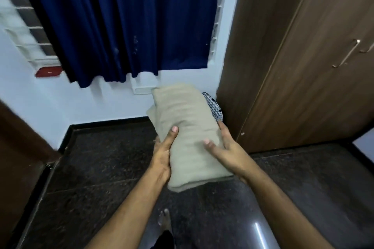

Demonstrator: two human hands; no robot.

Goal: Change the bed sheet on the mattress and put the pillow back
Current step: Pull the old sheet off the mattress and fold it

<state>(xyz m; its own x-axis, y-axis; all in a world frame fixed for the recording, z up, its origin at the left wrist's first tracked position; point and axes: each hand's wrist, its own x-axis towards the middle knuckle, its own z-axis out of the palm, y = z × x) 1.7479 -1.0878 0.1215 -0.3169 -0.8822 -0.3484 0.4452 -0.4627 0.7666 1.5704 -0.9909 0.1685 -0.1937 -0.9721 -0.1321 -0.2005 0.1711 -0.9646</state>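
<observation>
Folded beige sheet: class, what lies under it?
Under the folded beige sheet, a zigzag-patterned cloth peeks out at its right edge. How far that cloth extends is hidden, as are the fingers beneath.

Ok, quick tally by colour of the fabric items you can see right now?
Beige: 1, the folded sheet held by left hand and right hand
Dark blue: 1, the curtain
Black-and-white zigzag: 1, a cloth behind the sheet
Total: 3
</observation>
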